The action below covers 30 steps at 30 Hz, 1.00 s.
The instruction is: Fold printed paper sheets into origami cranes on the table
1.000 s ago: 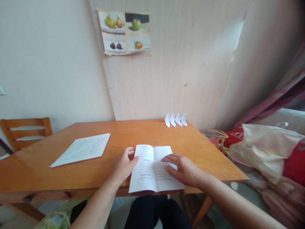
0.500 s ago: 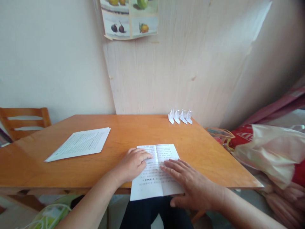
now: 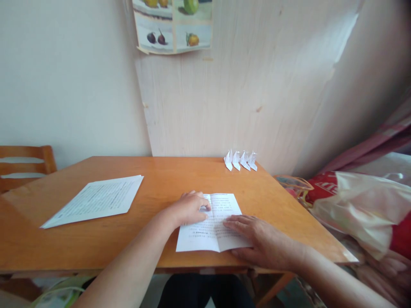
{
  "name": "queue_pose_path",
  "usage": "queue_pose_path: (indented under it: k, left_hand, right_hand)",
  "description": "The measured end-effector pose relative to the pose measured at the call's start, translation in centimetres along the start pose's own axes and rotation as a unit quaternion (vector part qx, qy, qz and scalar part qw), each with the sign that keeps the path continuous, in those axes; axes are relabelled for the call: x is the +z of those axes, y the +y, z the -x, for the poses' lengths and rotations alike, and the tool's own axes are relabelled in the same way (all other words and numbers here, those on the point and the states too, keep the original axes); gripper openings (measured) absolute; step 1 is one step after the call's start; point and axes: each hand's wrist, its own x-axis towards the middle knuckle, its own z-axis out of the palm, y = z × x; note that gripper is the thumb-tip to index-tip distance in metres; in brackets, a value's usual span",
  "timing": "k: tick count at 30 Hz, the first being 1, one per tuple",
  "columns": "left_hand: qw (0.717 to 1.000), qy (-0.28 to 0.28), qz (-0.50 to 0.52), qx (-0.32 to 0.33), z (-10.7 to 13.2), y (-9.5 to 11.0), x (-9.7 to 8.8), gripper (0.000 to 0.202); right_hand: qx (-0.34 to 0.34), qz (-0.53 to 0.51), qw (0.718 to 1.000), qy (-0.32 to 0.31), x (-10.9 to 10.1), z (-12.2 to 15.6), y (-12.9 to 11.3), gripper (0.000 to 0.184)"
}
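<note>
A printed sheet of paper (image 3: 205, 237) with a crease down its middle lies on the table near the front edge. My left hand (image 3: 192, 208) rests on the sheet's upper left part, fingers bent downward and a gap showing between thumb and forefinger. Across the right half, my right hand (image 3: 257, 239) lies flat with its fingers stretched out, touching the paper. Neither hand grips the sheet. The palm sides of both hands are hidden.
To the left on the wooden table (image 3: 180, 171) lies a stack of printed sheets (image 3: 96, 199). Several folded white paper figures (image 3: 240, 161) stand in a row at the back right. Bags (image 3: 356, 205) sit beyond the right edge; a chair (image 3: 27, 164) is at the left.
The sheet has slid forward, its near edge now fully on the table. My left hand has moved slightly up the page with its fingers more bent; the right still lies flat.
</note>
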Motion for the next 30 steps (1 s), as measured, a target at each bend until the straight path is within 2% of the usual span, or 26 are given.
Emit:
queue_pose_path:
  k: [3, 6, 11, 13, 15, 18, 20, 24, 26, 28, 30]
  left_hand:
    - [0.998, -0.044, 0.046, 0.018, -1.3, -1.1, 0.1, 0.031]
    - [0.993, -0.067, 0.099, 0.019, -1.7, -2.1, 0.4, 0.036]
    - [0.986, -0.058, 0.154, 0.029, -1.6, -2.7, 0.1, 0.025]
    - [0.978, -0.047, 0.203, 0.025, -1.4, -2.7, -0.2, 0.019]
    - [0.954, -0.042, 0.298, -0.007, -1.2, -2.6, -0.6, 0.027]
    - [0.877, -0.051, 0.472, -0.074, -0.9, -2.6, -1.0, 0.046]
    - [0.832, -0.038, 0.545, -0.097, -0.9, -2.8, -1.1, 0.054]
    - [0.773, 0.056, 0.612, -0.159, -1.5, -3.9, -0.9, 0.064]
    - [0.760, 0.127, 0.603, -0.207, -2.0, -4.6, -0.9, 0.070]
    - [0.773, 0.243, 0.538, -0.234, -2.3, -5.2, -1.0, 0.071]
    - [0.805, 0.366, 0.414, -0.216, -2.3, -5.2, -1.2, 0.064]
  right_hand:
    - [0.006, -0.006, 1.000, -0.013, -0.6, -0.1, 0.0, 0.064]
    - [0.012, -0.054, 0.998, -0.010, -1.3, -0.1, 0.5, 0.060]
    - [0.063, -0.179, 0.982, 0.007, -2.6, -1.3, 2.5, 0.022]
    - [0.082, -0.233, 0.969, -0.003, -3.1, -2.3, 3.6, 0.018]
    - [0.106, -0.276, 0.955, 0.007, -3.5, -3.4, 4.7, 0.022]
    - [0.151, -0.325, 0.932, 0.047, -3.6, -5.4, 6.1, 0.027]
    - [0.169, -0.358, 0.916, 0.069, -3.3, -6.6, 6.8, 0.029]
    - [0.189, -0.381, 0.900, 0.097, -2.3, -8.6, 7.9, 0.033]
    - [0.208, -0.357, 0.904, 0.106, -1.7, -9.2, 8.4, 0.040]
    - [0.234, -0.307, 0.914, 0.123, -1.1, -9.5, 8.8, 0.049]
    - [0.250, -0.243, 0.926, 0.145, -0.6, -9.6, 9.1, 0.056]
